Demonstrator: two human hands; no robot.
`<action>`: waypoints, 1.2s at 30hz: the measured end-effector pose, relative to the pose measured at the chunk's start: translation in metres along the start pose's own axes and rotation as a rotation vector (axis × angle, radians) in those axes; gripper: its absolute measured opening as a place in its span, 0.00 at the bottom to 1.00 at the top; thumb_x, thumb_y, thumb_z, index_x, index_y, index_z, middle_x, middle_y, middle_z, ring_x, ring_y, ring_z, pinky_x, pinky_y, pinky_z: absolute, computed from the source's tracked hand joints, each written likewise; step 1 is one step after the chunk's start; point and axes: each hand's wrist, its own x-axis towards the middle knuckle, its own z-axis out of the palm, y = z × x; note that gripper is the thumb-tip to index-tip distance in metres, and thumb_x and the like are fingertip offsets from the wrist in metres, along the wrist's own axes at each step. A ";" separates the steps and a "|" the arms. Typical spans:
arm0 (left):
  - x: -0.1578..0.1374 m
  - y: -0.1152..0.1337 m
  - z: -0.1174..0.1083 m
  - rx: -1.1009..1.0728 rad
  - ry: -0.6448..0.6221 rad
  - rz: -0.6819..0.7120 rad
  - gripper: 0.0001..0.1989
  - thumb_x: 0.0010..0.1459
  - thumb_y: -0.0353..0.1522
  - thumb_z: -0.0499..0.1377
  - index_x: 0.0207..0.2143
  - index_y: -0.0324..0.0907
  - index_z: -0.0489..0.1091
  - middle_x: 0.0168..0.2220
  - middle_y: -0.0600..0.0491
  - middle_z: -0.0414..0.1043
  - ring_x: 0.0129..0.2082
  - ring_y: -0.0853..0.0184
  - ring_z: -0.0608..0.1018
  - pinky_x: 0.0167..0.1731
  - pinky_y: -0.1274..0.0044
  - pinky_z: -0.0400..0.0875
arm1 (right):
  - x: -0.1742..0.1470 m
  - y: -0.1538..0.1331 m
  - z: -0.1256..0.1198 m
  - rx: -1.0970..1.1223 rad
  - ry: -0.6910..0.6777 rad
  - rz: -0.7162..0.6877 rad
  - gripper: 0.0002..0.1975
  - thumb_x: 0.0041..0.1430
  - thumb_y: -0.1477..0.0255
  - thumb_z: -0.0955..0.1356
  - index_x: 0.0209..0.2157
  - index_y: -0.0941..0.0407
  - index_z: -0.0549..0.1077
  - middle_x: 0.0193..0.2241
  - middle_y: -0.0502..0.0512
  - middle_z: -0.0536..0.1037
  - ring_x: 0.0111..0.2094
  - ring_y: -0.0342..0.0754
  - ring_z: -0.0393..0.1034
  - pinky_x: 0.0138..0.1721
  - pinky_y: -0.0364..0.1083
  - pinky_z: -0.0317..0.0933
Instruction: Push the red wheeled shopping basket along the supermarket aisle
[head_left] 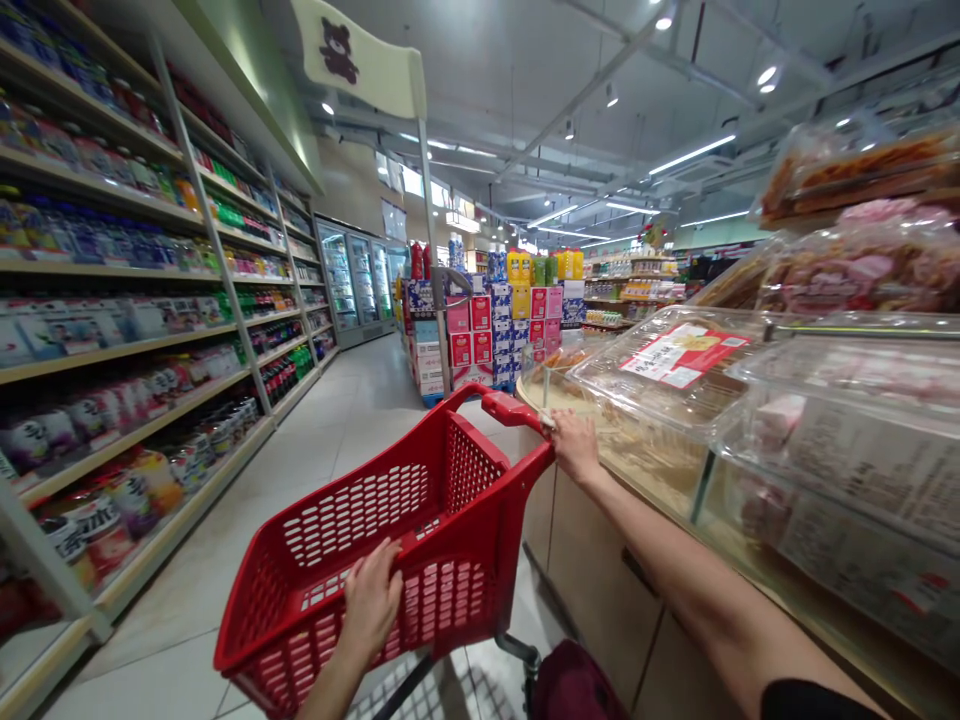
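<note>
Shopping cart point(472, 522) just beside the counter point(600, 590), its handling seemingly under way: both hands are on it, neither let go, and what is left I cannot tell. Clear food packs point(664, 372) sit atop the counter. Nearest the counter, the right hand point(576, 446) wraps its fingers round the handle point(516, 410); farther from it, the left hand's point(371, 602) fingers lie over the cart's side, how closed I cannot tell.

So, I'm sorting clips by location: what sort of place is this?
Most likely a supermarket: there's a red shopping cart, long drink shelves stocked in rows along the left side, and glass-door refrigerators beyond them.
</note>
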 end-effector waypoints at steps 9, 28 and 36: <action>-0.001 0.005 -0.002 0.003 -0.006 -0.005 0.19 0.50 0.28 0.44 0.44 0.43 0.64 0.49 0.50 0.67 0.51 0.65 0.66 0.51 0.67 0.56 | -0.007 0.004 0.003 0.009 -0.030 -0.140 0.17 0.56 0.77 0.58 0.47 0.56 0.67 0.50 0.59 0.67 0.55 0.54 0.54 0.54 0.59 0.41; 0.001 0.014 0.001 0.001 -0.044 -0.005 0.21 0.49 0.26 0.44 0.46 0.40 0.63 0.50 0.48 0.65 0.53 0.66 0.64 0.52 0.67 0.53 | -0.025 -0.006 0.017 0.028 -0.036 -0.463 0.18 0.58 0.77 0.57 0.48 0.53 0.67 0.51 0.54 0.66 0.54 0.48 0.55 0.55 0.53 0.42; 0.000 0.015 0.003 0.012 -0.012 0.019 0.20 0.49 0.26 0.45 0.45 0.40 0.64 0.49 0.47 0.66 0.52 0.64 0.65 0.51 0.66 0.55 | -0.020 -0.005 0.015 -0.017 -0.030 -0.273 0.20 0.56 0.80 0.57 0.49 0.56 0.65 0.52 0.57 0.64 0.56 0.51 0.53 0.54 0.55 0.42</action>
